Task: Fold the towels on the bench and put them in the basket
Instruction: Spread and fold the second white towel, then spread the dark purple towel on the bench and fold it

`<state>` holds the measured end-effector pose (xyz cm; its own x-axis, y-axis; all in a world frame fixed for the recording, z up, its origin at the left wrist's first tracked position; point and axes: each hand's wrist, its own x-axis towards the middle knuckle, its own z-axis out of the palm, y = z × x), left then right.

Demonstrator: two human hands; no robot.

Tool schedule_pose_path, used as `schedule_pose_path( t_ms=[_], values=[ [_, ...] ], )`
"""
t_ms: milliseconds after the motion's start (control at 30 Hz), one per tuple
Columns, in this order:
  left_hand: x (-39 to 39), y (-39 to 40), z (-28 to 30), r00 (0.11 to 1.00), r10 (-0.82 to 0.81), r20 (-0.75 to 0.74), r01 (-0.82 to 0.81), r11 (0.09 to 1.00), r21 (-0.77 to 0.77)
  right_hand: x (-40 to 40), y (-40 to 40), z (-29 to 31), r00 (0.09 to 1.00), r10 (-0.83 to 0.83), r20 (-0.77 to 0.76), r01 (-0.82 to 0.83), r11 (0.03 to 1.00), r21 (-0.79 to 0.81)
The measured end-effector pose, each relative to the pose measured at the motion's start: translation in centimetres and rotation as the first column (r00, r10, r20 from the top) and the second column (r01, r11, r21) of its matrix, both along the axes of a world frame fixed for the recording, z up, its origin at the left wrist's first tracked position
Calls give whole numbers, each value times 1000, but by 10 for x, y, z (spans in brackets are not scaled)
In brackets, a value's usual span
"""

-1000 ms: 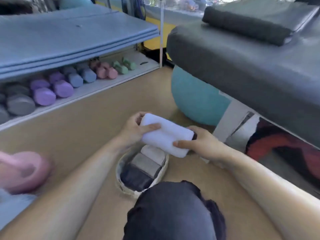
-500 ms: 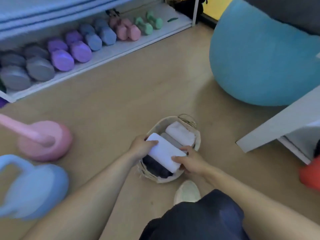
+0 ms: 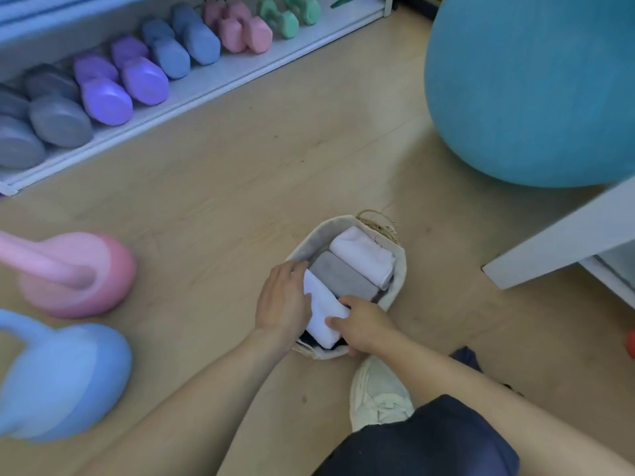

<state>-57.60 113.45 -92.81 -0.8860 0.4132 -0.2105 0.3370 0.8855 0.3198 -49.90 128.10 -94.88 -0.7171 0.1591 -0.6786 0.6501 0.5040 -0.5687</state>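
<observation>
A small oval woven basket (image 3: 400, 269) sits on the wooden floor in front of my foot. Inside it lie a folded white towel (image 3: 364, 255) at the far end and a folded grey towel (image 3: 343, 280) beside it. A dark towel underneath is mostly hidden. Both hands hold another folded white towel (image 3: 323, 314) at the near end of the basket. My left hand (image 3: 283, 300) grips its left side, and my right hand (image 3: 364, 324) grips its right side with the thumb on top.
A big teal exercise ball (image 3: 529, 91) stands at the back right beside a white bench leg (image 3: 563, 238). A low shelf (image 3: 220, 77) holds several coloured dumbbells. Pink (image 3: 75, 273) and blue (image 3: 58, 379) kettlebells stand at the left. My white shoe (image 3: 378, 393) is just behind the basket.
Both hands have brought the folded white towel down from above the basket into its near end. The view has tilted down toward the floor.
</observation>
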Motion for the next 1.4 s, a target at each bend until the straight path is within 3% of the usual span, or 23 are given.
schedule_pose_path(
  t_ms=[100,167,333,500,733,867,933,1033,1100,1167,1267,1400],
  values=[
    [15,2,-6,987,-138,87,146,986,-86,3,1,-4,994,106,-9,-104,985,136],
    [22,2,-8,969,-170,182,199,967,-159,8,6,-8,991,97,-87,-80,979,187],
    [20,12,-7,927,-89,363,214,923,-320,24,27,-2,986,9,-167,21,984,177],
    [26,40,-9,921,-4,389,212,843,-495,31,45,3,972,-15,-234,62,979,194],
    [27,49,-27,926,88,367,134,833,-537,49,51,7,944,104,-313,-17,963,268],
    [25,55,-21,929,82,362,155,800,-580,60,58,12,928,80,-363,28,959,281],
    [19,59,-9,922,57,382,187,800,-570,65,66,15,921,43,-388,77,955,288],
    [14,75,21,918,-156,364,350,752,-558,71,83,19,923,-55,-381,176,940,291],
    [18,93,41,889,-289,356,435,778,-453,80,96,19,925,-109,-363,226,928,295],
    [26,114,59,852,-388,352,484,840,-245,99,109,15,926,-190,-326,286,917,277],
    [45,141,75,771,-420,479,471,882,17,152,126,7,938,-312,-151,344,888,306],
    [67,169,90,670,-457,586,538,842,41,233,130,-21,954,-295,51,252,884,394]
  ],
)
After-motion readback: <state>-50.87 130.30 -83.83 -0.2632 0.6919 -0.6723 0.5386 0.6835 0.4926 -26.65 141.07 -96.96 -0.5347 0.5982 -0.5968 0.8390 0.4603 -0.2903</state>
